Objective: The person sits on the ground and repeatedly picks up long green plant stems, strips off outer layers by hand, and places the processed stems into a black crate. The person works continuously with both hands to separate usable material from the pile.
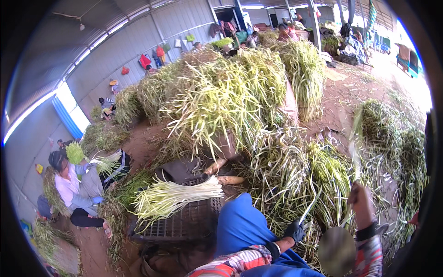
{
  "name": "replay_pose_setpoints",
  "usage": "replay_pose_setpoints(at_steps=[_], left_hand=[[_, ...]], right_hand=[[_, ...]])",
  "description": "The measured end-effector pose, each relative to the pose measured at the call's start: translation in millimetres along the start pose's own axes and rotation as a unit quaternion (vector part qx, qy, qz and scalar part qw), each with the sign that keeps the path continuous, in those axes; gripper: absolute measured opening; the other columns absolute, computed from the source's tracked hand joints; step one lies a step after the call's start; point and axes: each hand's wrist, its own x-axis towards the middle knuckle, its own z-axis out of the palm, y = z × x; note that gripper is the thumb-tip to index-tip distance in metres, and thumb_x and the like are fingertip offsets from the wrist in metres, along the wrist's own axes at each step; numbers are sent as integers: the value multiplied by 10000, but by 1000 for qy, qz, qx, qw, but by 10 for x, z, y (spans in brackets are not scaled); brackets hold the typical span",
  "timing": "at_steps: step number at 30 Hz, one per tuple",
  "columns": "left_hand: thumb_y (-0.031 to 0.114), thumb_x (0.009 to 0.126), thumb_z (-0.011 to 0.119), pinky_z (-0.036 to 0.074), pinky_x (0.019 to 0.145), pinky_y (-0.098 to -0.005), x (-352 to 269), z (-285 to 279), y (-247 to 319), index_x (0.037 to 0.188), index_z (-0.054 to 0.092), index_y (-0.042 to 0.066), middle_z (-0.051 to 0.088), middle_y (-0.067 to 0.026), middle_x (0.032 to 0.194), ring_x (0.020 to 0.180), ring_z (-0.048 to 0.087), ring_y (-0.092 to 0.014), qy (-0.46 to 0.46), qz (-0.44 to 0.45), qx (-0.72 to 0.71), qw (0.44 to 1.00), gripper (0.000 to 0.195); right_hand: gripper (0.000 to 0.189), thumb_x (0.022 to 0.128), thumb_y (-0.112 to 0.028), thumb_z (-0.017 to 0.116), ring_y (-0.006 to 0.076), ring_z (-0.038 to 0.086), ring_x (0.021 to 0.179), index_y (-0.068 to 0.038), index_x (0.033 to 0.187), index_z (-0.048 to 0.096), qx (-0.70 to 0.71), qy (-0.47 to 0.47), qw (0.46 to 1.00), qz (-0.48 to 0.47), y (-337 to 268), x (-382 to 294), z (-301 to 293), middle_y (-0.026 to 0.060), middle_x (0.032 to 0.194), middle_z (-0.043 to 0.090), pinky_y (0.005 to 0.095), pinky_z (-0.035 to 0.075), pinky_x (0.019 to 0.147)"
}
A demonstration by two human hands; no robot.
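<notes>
My left hand [295,231], in a black glove, is closed on a pale leafy stalk [311,206] that slants up to the right. It is beside my knee, which is covered in blue cloth [242,221]. To its right my bare right hand [360,204] is raised and closed, blurred by motion. A smeared whitish-green leaf strand [356,152] trails upward from it. Ahead of both hands lies a loose heap of long green and withered stalks [325,176]. A bundle of trimmed pale stalks [183,195] rests across a dark plastic crate [180,228] left of my knee.
A tall pile of yellow-green stalks [221,100] rises ahead. Leaf waste [394,149] covers the floor at right. On the left a seated person [71,187] in gloves handles a bunch of stalks [107,162]. More people sit farther back, and a metal post [315,26] stands behind the pile.
</notes>
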Motion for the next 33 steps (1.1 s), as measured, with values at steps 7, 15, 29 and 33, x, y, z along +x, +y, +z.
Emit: replay_pose_setpoints(at_steps=[7, 15, 29, 33], left_hand=[[397, 986, 503, 485, 804, -258, -313, 62, -86, 1169, 661, 59, 681, -35, 1061, 943, 619, -112, -278, -61, -154, 946, 415], [453, 972, 479, 530, 651, -325, -538, -22, 209, 1106, 676, 107, 676, -48, 929, 738, 631, -147, -302, -243, -419, 821, 419], [308, 970, 508, 246, 349, -196, -92, -1093, 727, 1090, 643, 119, 713, -39, 886, 374, 346, -36, -154, -32, -661, 733, 261], [288, 979, 506, 285, 349, -207, -369, -870, 760, 1009, 638, 89, 697, -63, 831, 385, 389, -47, -143, -247, -593, 753, 240]], right_hand=[[160, 922, -194, 465, 119, 355, 406, -100, 809, 527, 23, 176, 969, 171, 1861, 376, 14, -12, 579, 476, 268, 265, 375], [236, 960, -291, 504, 127, 506, 690, -72, 1041, 541, -16, 111, 990, 82, 1643, -192, 151, 20, 772, 535, 292, 412, 578], [233, 863, -122, 500, 362, 631, 786, -49, 1034, 640, -675, -270, 685, 56, 1268, -1846, -527, 168, 784, 630, 443, 511, 705], [332, 797, -95, 520, 360, 654, 845, -74, 1116, 606, -774, -71, 629, 31, 1402, -1776, -1208, 227, 844, 612, 464, 525, 698]])
